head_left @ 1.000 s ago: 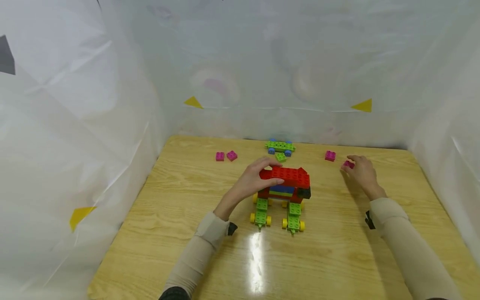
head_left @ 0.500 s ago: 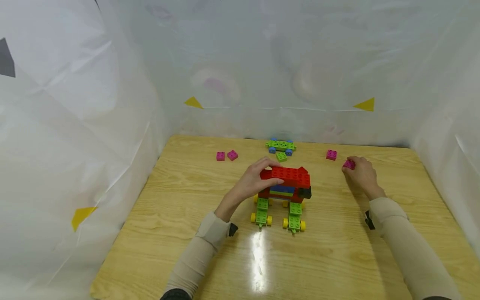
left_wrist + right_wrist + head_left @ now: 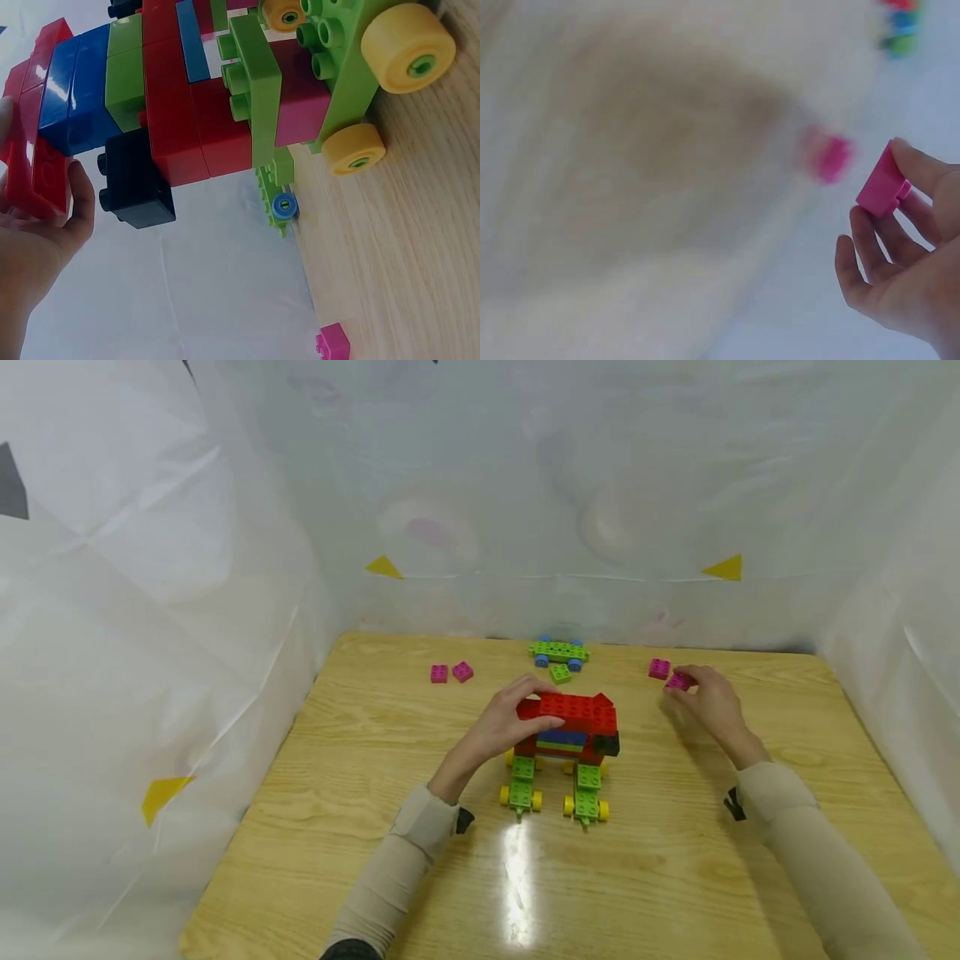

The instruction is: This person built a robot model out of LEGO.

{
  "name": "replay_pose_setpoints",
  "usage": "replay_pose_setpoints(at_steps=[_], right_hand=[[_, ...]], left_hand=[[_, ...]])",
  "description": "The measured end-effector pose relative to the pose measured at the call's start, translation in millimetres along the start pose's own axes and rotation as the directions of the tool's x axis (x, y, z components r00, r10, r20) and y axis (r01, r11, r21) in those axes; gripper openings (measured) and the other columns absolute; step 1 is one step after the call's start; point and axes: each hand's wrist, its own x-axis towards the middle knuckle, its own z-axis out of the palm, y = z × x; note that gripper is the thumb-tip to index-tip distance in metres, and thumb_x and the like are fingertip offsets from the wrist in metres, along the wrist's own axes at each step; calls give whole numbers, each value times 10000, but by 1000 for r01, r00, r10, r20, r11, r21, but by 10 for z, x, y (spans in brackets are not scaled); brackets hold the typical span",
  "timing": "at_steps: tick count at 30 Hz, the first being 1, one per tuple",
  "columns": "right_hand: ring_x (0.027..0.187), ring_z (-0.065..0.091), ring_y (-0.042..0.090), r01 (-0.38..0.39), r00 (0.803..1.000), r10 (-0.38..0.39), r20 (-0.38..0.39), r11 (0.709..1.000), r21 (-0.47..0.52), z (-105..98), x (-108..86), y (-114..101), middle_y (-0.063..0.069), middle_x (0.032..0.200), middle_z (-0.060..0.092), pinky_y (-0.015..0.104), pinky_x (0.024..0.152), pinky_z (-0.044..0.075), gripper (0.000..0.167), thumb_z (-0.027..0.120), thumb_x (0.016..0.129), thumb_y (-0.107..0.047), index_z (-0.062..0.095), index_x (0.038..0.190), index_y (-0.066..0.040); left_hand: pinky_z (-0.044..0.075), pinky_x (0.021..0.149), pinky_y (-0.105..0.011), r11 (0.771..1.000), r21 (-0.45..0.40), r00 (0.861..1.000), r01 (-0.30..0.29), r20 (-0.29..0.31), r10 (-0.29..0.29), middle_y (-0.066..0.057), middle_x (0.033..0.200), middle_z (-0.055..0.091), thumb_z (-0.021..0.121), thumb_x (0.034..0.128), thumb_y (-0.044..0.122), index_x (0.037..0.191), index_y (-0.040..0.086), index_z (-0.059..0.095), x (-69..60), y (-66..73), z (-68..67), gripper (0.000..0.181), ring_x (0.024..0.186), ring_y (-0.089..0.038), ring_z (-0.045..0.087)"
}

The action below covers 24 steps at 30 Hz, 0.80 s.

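My left hand grips the red top of a toy brick model, thumb on the near side and fingers over the far side. The model stands on green wheeled bases with yellow wheels; in the left wrist view its blue, green and red layers and a black brick show. My right hand pinches a small pink brick between thumb and fingers, lifted off the table. Close to it, another pink brick sits on the table.
Two pink bricks, one beside the other, lie at the back left. Behind the model are a green wheeled base with blue wheels and a small green brick. White sheeting encloses the wooden table.
My right hand has closed its fingers on the pink brick, picked it up and shifted a little left toward the other pink brick. The left hand stays on the model.
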Motion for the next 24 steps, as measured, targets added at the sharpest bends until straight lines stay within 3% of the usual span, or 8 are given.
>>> replay_pose_setpoints(at_steps=[5, 10, 12, 20, 24], right_hand=[[980, 586, 306, 97, 995, -93, -33, 987, 131, -206, -70, -673, 177, 1123, 636, 480, 829, 476, 426, 699, 900, -232, 620, 1255, -10], [966, 600, 218, 203, 979, -199, -39, 956, 214, -436, -278, -1289, 64, 1121, 662, 177, 810, 468, 397, 742, 861, -198, 661, 1244, -130], [968, 608, 210, 243, 970, -242, -31, 945, 219, -490, -359, -1439, 40, 1131, 670, 130, 800, 435, 406, 760, 842, -172, 667, 1236, -144], [998, 589, 201, 319, 943, -330, 41, 932, 173, -475, -516, -1584, 27, 1155, 656, 395, 813, 490, 394, 769, 826, -143, 668, 1204, -92], [992, 594, 208, 359, 929, -369, 34, 919, 162, -441, -514, -1574, 35, 1123, 653, 433, 815, 494, 394, 781, 806, -117, 674, 1183, -73]], left_hand=[[451, 935, -253, 1000, 4, 1000, -2, -8, 2, -38, 1149, 580, 718, 879, 147, 1193, 68, 594, -4, -17, -6, 347, 1037, -134, 551], [448, 939, -254, 1000, 1, 1000, 1, -11, -1, -34, 1156, 578, 712, 885, 154, 1198, 73, 592, 6, -23, -5, 345, 1041, -130, 546], [449, 935, -253, 1000, -1, 1000, 4, -14, -4, -31, 1153, 576, 711, 886, 157, 1197, 74, 592, 6, -22, -4, 343, 1035, -129, 544], [477, 865, -248, 1000, -7, 1000, 9, -18, -10, -43, 1138, 575, 715, 883, 162, 1183, 70, 590, 7, -12, 1, 338, 971, -134, 547], [478, 856, -241, 1000, -4, 1000, 6, -16, -6, -47, 1135, 573, 710, 887, 153, 1187, 63, 583, 4, -9, 8, 338, 963, -135, 544]])
